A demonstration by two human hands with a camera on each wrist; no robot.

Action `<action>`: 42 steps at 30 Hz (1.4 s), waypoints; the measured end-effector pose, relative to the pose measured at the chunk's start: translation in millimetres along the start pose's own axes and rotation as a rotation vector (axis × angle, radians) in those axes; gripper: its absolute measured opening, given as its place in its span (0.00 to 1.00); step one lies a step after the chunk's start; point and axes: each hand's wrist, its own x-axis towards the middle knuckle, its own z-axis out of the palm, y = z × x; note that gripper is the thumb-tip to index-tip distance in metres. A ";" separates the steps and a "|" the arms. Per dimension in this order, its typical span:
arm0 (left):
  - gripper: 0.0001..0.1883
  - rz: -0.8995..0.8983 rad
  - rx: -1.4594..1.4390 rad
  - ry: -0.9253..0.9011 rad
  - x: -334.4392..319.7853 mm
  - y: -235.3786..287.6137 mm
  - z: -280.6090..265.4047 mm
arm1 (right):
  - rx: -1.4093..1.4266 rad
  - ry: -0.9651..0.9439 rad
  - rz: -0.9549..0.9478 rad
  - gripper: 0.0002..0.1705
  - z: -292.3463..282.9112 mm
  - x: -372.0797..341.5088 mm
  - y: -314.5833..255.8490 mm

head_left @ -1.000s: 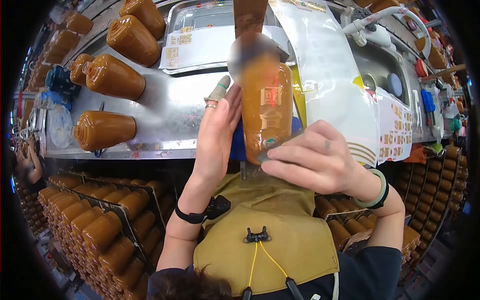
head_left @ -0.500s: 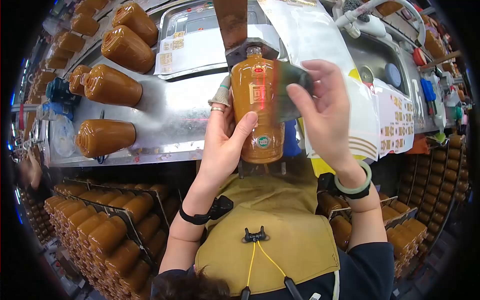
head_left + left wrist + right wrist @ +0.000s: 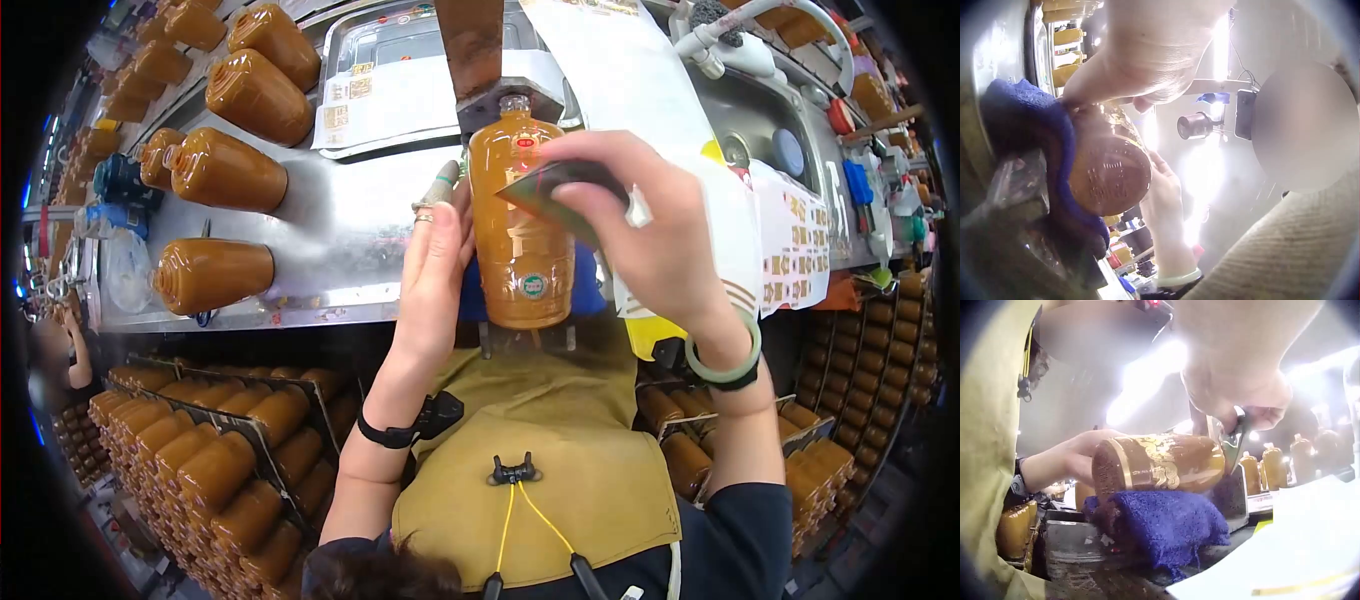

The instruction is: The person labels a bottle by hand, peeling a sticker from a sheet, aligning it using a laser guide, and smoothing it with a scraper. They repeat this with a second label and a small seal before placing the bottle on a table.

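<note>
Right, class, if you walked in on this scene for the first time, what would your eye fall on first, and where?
Probably the glossy brown bottle at the centre, lying on a blue cloth, its label side up. The right hand pinches a dark flat piece over it, while the left hand is at its other side. Next, perhaps, the stacked bottles at lower left.

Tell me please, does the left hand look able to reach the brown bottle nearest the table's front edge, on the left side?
Probably yes. The left hand has straight fingers at the side of the middle bottle, and nothing seems to stand on the metal table between it and that brown bottle.
</note>
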 end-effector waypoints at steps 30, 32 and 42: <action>0.20 0.589 0.823 -0.136 65.8 21.3 -26.5 | -0.521 0.085 -0.585 0.16 -20.2 60.2 20.2; 0.31 0.594 0.817 -0.099 62.1 23.2 -31.0 | -0.543 -0.091 -0.643 0.16 -2.4 38.0 19.4; 0.54 0.571 0.660 0.219 33.8 20.8 -40.7 | -0.671 0.023 -0.656 0.13 7.5 79.7 26.5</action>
